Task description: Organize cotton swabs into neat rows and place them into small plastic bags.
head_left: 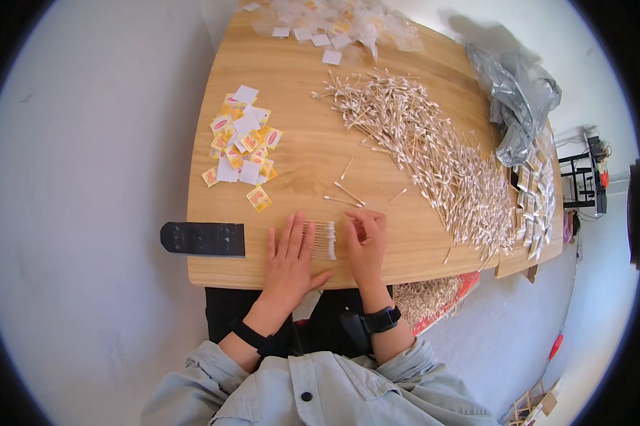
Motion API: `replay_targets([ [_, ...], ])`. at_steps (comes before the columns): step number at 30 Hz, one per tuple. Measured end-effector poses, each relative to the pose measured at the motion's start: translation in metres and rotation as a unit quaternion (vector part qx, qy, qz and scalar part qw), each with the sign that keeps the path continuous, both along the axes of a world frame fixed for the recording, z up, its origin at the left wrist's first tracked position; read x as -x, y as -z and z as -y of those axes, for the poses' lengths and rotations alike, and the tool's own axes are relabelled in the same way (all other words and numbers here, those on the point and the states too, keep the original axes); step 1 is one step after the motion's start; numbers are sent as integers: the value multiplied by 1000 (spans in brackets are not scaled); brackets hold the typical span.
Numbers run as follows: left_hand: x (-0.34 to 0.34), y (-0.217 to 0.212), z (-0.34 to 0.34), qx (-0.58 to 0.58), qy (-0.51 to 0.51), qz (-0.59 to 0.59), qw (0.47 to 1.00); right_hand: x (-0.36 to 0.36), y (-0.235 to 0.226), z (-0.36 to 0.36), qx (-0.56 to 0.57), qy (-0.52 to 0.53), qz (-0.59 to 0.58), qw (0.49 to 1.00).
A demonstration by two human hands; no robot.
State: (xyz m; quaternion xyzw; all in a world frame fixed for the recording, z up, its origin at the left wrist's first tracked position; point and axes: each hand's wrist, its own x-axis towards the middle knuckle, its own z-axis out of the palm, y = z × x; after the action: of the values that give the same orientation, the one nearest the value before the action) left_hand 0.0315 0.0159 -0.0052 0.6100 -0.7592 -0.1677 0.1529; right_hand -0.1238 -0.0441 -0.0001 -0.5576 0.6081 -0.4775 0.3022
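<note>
My left hand (289, 255) lies flat with its fingers stretched over a row of cotton swabs (325, 240) near the front edge of the table. The swabs lie side by side, their white tips showing to the right of my fingers; the other ends are partly covered. Just right of this row, apart from it, my right hand (367, 245) is closed with its fingers curled in. Whatever is between those fingers, if anything, is hidden. A few loose swabs (349, 193) lie beyond the hands.
A long heap of cotton swabs (426, 145) spreads over the right of the wooden table (291, 85). Yellow and white cards (243, 138) are piled at left, above a black flat strip (203, 239). Clear bags (348, 21) lie at the back, a grey plastic bag (515, 99) and packets (537, 202) at right.
</note>
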Motion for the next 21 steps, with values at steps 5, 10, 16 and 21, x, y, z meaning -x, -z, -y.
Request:
replay_targets([
  [5, 1, -5, -4, -1, 2, 14, 1000, 2, -8, 9, -66, -90, -77, 991],
  [10, 2, -1, -5, -1, 0, 12, 1000, -1, -11, 18, -107, -122, -144, 976],
  [16, 1, -2, -5, 2, 4, 12, 1000, -4, -15, 20, -122, -124, -160, 972],
  [21, 2, -2, -6, 0, 2, 30, 1000, -2, -8, 23, -124, -89, -176, 972],
])
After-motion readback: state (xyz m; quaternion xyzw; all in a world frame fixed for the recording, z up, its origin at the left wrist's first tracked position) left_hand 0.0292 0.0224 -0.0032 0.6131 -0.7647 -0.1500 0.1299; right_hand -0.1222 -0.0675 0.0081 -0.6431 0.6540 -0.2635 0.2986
